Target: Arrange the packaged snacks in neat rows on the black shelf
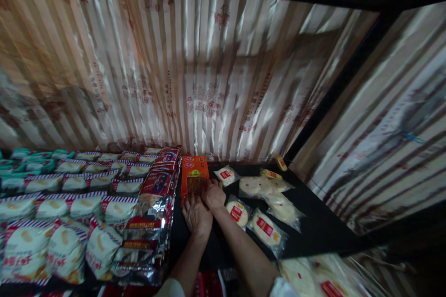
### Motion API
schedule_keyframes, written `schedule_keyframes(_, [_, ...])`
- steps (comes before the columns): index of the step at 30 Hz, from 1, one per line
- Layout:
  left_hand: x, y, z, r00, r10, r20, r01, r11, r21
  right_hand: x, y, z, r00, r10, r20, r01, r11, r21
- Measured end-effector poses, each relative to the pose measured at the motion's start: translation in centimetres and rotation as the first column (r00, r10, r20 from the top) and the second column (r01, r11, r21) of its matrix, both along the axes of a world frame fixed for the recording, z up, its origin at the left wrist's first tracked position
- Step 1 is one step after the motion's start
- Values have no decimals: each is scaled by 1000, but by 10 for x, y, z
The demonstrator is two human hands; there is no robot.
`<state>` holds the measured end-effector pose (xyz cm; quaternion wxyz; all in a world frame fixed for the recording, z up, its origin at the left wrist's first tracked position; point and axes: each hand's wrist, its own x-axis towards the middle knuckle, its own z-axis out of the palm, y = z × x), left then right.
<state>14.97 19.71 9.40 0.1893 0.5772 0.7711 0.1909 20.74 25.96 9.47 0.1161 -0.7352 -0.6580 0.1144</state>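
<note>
An orange snack packet, printed with brown sticks, lies on the dark shelf top in front of me. Over its lower left end is my left hand, fingers bent onto the packet. My right hand closes on its lower right edge, right beside the left hand. Their grip hides the packet's near end. Just right of my right hand is a clear bag of round white flatbread with a red label. Dark red packets are stacked in a column to the left of the orange one.
Rows of white snack bags with striped edges fill the left side, with green bags behind. More bagged flatbreads lie to the right. Striped, wrinkled sheeting hangs behind, and a dark post slants at the right.
</note>
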Motion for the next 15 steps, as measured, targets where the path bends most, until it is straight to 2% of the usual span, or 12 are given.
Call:
schedule_keyframes(4, [4,-12,5,999,-3,55,-3,995,99,1,-6,2,999,30,20,-32,996,86])
schedule_keyframes(8, [5,-54,5,976,-24,218,-21,979,203,1,-33,9,988,120,-99,-85,949,302])
schedule_keyframes(10, [2,-89,-3,946,-106,306,27,968,249,0,-58,11,959,162,-234,-62,922,383])
schedule_keyframes(12, [-6,-130,-18,890,-233,392,123,951,285,-2,-93,10,893,232,-385,-58,909,413])
schedule_keyframes(14, [-19,-170,-38,807,-346,479,224,929,294,-5,-137,6,817,298,-493,-95,914,395])
schedule_keyframes(15, [-27,-187,-50,786,-342,515,236,936,262,-7,-161,3,788,320,-525,-132,922,364])
